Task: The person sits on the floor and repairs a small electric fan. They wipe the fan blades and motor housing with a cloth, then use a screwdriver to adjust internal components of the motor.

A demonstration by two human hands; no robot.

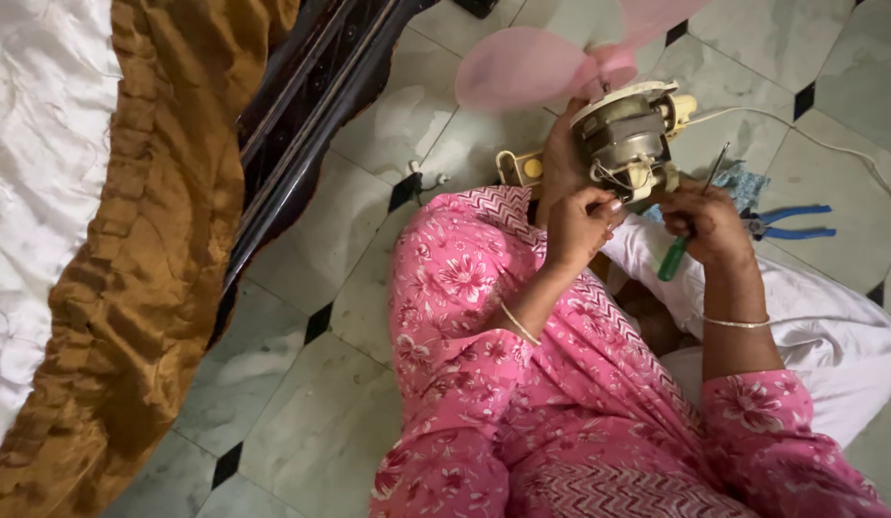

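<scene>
Nearest the camera, the person's lap in a pink floral dress (522, 384) fills the lower middle of the view, with white trousers (810, 326) spread to the right; the dress runs off the bottom edge. Bare marble floor (301, 384) lies open to the left of the lap, up to the dark wooden bed frame (301, 105), where a brown cover (148, 240) and a white sheet (33, 173) hang over the bed's edge.

Above the lap, the left hand (580, 225) is bent at the wrist, its fingers pinched at the underside of the fan motor (623, 134); what they pinch is too small to make out. The right hand (709, 221) is clenched around a green-handled screwdriver (695, 216), its thin shaft slanting up past the motor's right side and the handle's end poking out below the fist.

The fan motor sits just beyond the knees, between both hands, with pale pink fan blades (532, 67) behind it, blurred and cut off by the top edge. Blue-handled pliers (786, 223) lie on the floor just right of the right hand. A white cord (829, 144) trails over the tiles toward the right edge.
</scene>
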